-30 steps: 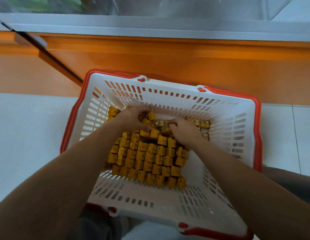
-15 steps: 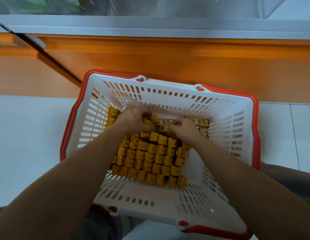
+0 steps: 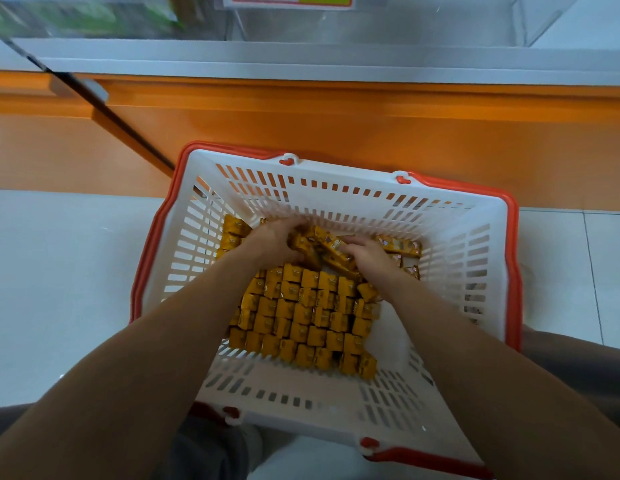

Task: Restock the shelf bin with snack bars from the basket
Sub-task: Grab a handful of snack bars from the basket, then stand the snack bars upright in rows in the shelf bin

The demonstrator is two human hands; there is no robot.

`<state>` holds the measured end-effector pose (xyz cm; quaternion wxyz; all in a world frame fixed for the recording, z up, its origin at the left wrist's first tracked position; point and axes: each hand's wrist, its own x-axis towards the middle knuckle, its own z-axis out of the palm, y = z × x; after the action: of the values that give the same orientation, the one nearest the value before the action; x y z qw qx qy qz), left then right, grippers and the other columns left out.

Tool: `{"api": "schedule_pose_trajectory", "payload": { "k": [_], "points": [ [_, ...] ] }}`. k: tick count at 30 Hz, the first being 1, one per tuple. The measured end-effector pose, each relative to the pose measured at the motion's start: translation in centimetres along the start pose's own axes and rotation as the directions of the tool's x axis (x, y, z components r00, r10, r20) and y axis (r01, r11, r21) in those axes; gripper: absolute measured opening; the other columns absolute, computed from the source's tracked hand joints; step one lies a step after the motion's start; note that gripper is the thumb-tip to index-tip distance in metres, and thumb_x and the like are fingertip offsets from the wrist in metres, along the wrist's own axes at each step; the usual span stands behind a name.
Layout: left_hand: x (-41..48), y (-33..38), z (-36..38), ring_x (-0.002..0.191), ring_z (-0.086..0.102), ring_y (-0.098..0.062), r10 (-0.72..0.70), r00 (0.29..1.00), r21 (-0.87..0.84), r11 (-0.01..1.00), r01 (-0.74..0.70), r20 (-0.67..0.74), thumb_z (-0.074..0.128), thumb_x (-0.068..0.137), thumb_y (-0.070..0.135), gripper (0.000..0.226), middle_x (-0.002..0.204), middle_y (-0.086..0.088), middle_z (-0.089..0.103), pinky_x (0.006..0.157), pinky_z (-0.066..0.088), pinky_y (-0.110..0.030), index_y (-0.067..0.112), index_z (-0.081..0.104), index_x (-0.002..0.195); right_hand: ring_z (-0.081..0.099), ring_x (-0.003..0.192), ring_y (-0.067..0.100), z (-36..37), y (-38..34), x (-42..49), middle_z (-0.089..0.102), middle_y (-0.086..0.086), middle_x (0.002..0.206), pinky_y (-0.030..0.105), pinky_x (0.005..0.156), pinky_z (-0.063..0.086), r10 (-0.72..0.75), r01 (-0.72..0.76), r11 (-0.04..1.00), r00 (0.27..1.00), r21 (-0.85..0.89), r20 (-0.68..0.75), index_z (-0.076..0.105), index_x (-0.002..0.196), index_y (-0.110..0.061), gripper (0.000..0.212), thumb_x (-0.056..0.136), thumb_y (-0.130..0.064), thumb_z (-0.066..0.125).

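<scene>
Yellow foil-wrapped snack bars [image 3: 322, 249] sit clutched between my curled left hand [image 3: 272, 244] and right hand [image 3: 365, 254], inside the white slotted basket [image 3: 474, 271].

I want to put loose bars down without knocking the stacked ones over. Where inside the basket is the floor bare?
The basket floor is bare in a strip between the upright snack bars and the near wall, and in a patch between them and the right wall. The far end is crowded: the left hand and right hand are gathering loose bars there.
</scene>
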<state>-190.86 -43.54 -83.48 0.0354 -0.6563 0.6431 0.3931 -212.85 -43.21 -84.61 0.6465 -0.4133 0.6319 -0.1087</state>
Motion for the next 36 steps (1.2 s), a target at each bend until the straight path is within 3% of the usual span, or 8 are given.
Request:
{"api": "schedule_pose_trajectory", "payload": {
  "k": [5, 8, 10, 13, 17, 24, 29, 36],
  "points": [
    [0.4, 1.1, 0.0, 0.121, 0.055, -0.022, -0.013, 0.999, -0.014, 1.000, 0.012, -0.052, 0.082, 0.075, 0.044, 0.080, 0.136, 0.002, 0.060, 0.101, 0.046, -0.038, 0.030, 0.050, 0.146, 0.058, 0.086, 0.003, 0.2, -0.3, 0.4, 0.060, -0.019, 0.094, 0.023, 0.064, 0.045, 0.031, -0.032, 0.997, 0.999, 0.067, 0.024, 0.067, 0.089, -0.037, 0.019, 0.092, -0.023, 0.054],
    [0.4, 2.0, -0.9, 0.109, 0.057, -0.018, -0.015, 0.997, -0.079, 0.997, 0.009, -0.078, 0.080, 0.073, 0.046, 0.078, 0.117, 0.007, 0.058, 0.090, 0.052, -0.032, 0.029, 0.052, 0.143, 0.057, 0.073, 0.017, -0.3, -0.7, 0.2, 0.056, -0.004, 0.079, 0.030, 0.062, 0.047, 0.124, -0.121, 0.985, 0.992, 0.124, -0.010, 0.062, 0.093, -0.009, 0.015, 0.090, -0.021, 0.054],
    [0.0, 2.4, -1.1, 0.101, 0.059, -0.015, -0.019, 0.996, -0.176, 0.984, 0.004, -0.083, 0.083, 0.075, 0.042, 0.077, 0.116, 0.008, 0.056, 0.070, 0.049, -0.019, 0.025, 0.052, 0.143, 0.061, 0.081, 0.026, -0.6, -1.0, -0.4, 0.060, 0.008, 0.089, 0.038, 0.071, 0.050, 0.188, -0.181, 0.966, 0.982, 0.185, -0.024, 0.058, 0.102, 0.000, 0.022, 0.090, -0.018, 0.054],
    [-1.5, 3.2, -1.4, 0.104, 0.056, -0.014, -0.033, 0.987, -0.263, 0.965, -0.010, -0.158, 0.084, 0.076, 0.038, 0.075, 0.121, 0.004, 0.055, 0.075, 0.054, -0.024, 0.019, 0.053, 0.142, 0.064, 0.099, 0.035, -1.1, -1.8, -2.3, 0.063, 0.019, 0.106, 0.049, 0.088, 0.052, 0.226, -0.191, 0.907, 0.973, 0.375, -0.053, 0.063, 0.106, -0.002, 0.027, 0.085, -0.018, 0.056],
    [-4.3, 5.3, -2.7, 0.096, 0.062, -0.013, -0.117, 0.964, -0.359, 0.933, 0.025, -0.239, 0.082, 0.078, 0.040, 0.064, 0.107, 0.006, 0.060, 0.082, 0.061, -0.036, 0.020, 0.055, 0.132, 0.065, 0.077, 0.031, -1.5, -2.7, -6.1, 0.066, 0.012, 0.080, 0.042, 0.070, 0.052, 0.125, -0.074, 0.811, 0.991, 0.580, -0.049, 0.066, 0.055, -0.022, 0.032, 0.082, -0.014, 0.051],
    [-10.4, 9.9, -9.3, 0.081, 0.068, -0.026, -0.153, 0.987, -0.422, 0.899, 0.116, -0.054, 0.073, 0.086, 0.047, 0.030, 0.080, -0.007, 0.071, 0.075, 0.055, -0.037, 0.017, 0.070, 0.085, 0.054, 0.059, 0.022, -0.4, -9.1, -14.9, 0.059, 0.011, 0.073, 0.027, 0.050, 0.043, -0.064, 0.066, 0.734, 0.998, 0.676, -0.028, 0.060, 0.087, -0.008, 0.018, 0.079, -0.022, 0.050],
    [-17.3, 12.5, -14.3, 0.074, 0.068, -0.021, -0.110, 0.990, -0.801, 0.598, -0.004, -0.088, 0.075, 0.087, 0.048, 0.036, 0.086, -0.004, 0.075, 0.072, 0.053, -0.035, 0.014, 0.074, 0.099, 0.052, 0.093, 0.032, -0.3, -15.8, -21.4, 0.058, 0.022, 0.105, 0.042, 0.086, 0.042, -0.186, 0.158, 0.662, 0.982, 0.733, -0.044, 0.060, 0.118, -0.001, 0.034, 0.091, -0.015, 0.046],
    [-24.7, 17.5, -16.8, 0.087, 0.076, -0.030, -0.138, 0.947, -0.935, 0.251, -0.250, -0.290, 0.074, 0.072, 0.072, 0.065, 0.102, -0.009, 0.078, 0.068, 0.058, -0.041, 0.020, 0.073, 0.112, 0.061, 0.071, 0.019, -2.2, -21.7, -30.0, 0.068, 0.009, 0.084, 0.033, 0.070, 0.046, -0.445, 0.348, 0.717, 0.896, 0.604, 0.012, 0.067, 0.099, -0.004, 0.016, 0.091, -0.002, 0.053]
  ]
}}
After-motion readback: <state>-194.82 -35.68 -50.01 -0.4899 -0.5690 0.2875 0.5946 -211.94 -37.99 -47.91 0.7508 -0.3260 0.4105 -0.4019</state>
